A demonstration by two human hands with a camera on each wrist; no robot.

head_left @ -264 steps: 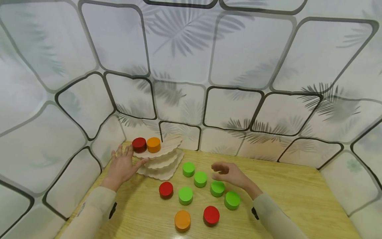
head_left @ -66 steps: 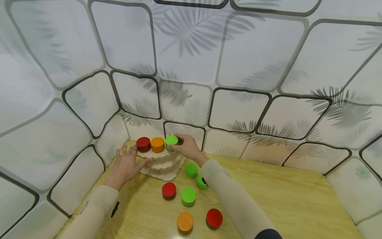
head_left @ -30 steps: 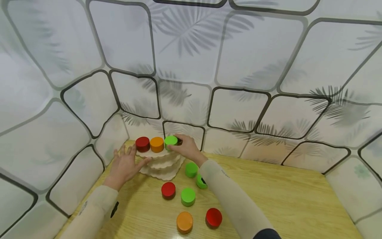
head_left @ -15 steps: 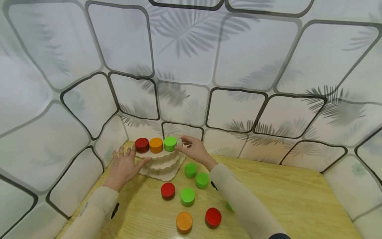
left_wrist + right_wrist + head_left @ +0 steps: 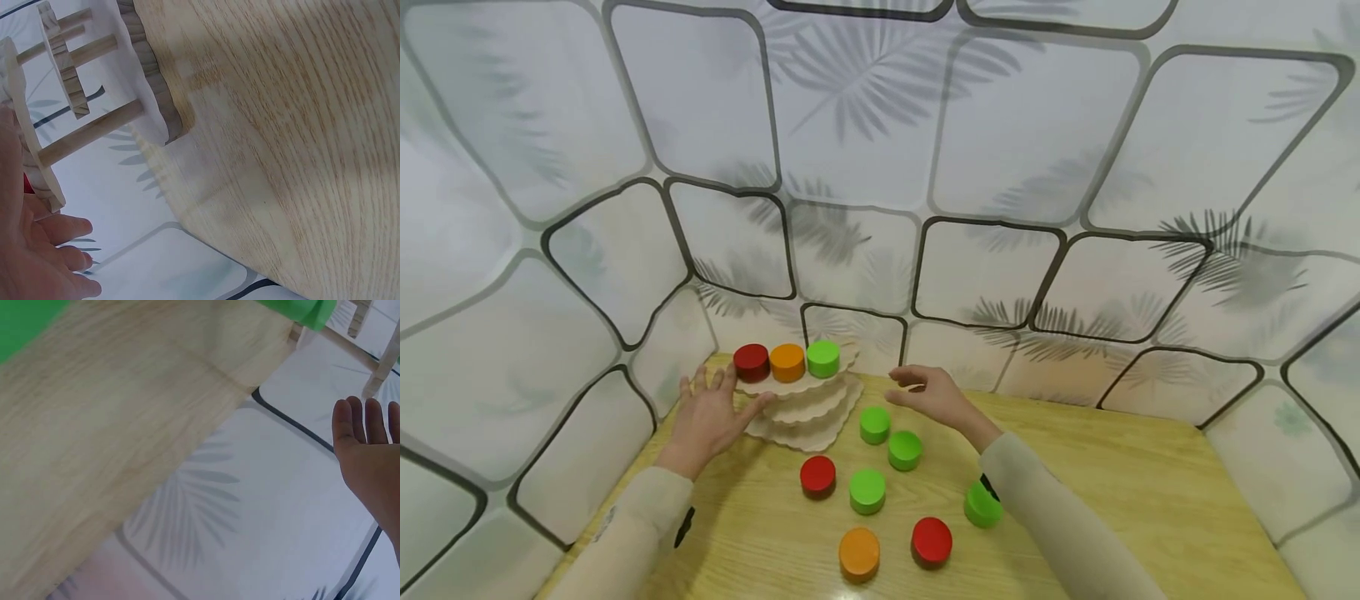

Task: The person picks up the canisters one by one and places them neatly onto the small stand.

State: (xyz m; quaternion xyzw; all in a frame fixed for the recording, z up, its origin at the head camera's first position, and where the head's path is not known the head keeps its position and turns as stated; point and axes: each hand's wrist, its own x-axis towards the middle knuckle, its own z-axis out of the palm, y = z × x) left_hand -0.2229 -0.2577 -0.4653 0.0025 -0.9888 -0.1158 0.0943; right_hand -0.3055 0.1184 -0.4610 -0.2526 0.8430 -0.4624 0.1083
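Note:
A three-tier wooden stand [image 5: 811,408] with scalloped shelves stands in the back left corner. On its top shelf a red disc [image 5: 751,363], an orange disc [image 5: 787,363] and a green disc [image 5: 823,359] sit in a row. My left hand [image 5: 706,421] rests at that shelf's left edge, fingers extended and thumb along the front; the left wrist view has the hand [image 5: 37,256] at the shelf edge, beside round pegs. To the stand's right, my right hand [image 5: 936,396] hovers over the table with nothing in it, fingers slightly bent.
Several green discs, such as the near one [image 5: 867,491], lie loose on the wooden table [image 5: 1105,467]. Two red discs, one left [image 5: 817,477] and one right [image 5: 932,542], and an orange disc [image 5: 859,554] lie toward the front. Patterned walls [image 5: 985,275] enclose the back and sides.
A green disc went from the table onto the top shelf beside the orange one. My right hand let it go and drew away to the right. My left hand stayed at the shelf.

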